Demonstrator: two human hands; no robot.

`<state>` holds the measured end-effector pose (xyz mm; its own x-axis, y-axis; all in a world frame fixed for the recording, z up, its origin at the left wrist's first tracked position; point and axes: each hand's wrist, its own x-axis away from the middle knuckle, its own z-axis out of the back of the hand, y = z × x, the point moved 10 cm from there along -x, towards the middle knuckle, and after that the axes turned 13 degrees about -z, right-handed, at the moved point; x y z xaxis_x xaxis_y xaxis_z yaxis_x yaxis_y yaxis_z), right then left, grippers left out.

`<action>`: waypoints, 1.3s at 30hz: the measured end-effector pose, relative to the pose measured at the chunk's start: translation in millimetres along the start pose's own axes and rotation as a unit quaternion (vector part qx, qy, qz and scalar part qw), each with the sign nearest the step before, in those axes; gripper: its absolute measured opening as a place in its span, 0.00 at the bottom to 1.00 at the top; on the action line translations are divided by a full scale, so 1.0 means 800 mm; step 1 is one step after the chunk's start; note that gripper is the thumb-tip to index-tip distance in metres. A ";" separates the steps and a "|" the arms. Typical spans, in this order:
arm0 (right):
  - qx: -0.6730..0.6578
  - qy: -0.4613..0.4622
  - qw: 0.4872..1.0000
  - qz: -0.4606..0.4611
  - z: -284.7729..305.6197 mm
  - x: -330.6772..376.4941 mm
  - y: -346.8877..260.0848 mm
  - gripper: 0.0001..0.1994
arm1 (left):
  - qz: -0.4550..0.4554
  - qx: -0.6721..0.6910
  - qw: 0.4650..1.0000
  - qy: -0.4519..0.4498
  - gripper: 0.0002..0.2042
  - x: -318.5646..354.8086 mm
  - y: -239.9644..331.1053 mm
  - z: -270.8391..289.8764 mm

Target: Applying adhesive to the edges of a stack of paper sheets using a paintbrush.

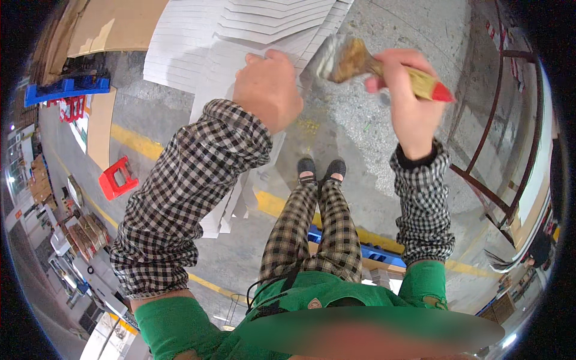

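Observation:
My right hand (414, 99) grips a paintbrush (423, 83) by its yellowish wooden handle, which ends in a red tip. The brush's brown bristles point left and carry something whitish at their end; they look blurred. Close to the bristles lies a fanned stack of white paper sheets (180, 48), with overlapping edges that make rows of lines. Over the right part of these sheets is my left hand (268, 90), back upward and fingers curled in. What its fingertips hold or press, if anything, is hidden beneath the hand.
A red plastic stool (118, 178) stands on the floor at left, near a blue pallet (66, 90) and cardboard (117, 25). A dark metal frame (498, 120) rises at right. Another blue pallet (384, 255) shows behind my legs. Yellow lines cross the floor.

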<state>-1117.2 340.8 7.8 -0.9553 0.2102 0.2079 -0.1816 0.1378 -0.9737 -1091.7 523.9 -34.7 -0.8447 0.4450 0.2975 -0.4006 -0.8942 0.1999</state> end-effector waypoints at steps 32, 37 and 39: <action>0.187 -0.090 0.978 0.040 -0.025 0.042 0.017 0.01 | -0.005 -0.002 0.999 0.051 0.13 -0.006 -0.001 0.004; 0.026 -0.043 0.999 0.006 -0.004 0.020 -0.001 0.02 | -0.002 0.017 0.999 0.049 0.13 -0.001 -0.001 0.009; 0.047 -0.070 0.996 -0.021 -0.004 0.010 0.015 0.03 | -0.012 0.027 0.998 0.054 0.13 -0.003 0.002 0.009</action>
<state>-1126.5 346.8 -1.8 -0.9683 0.0674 0.2404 -0.2374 0.0504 -0.9701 -1087.7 521.7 -28.8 -0.8697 0.4554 0.1904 -0.4037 -0.8782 0.2563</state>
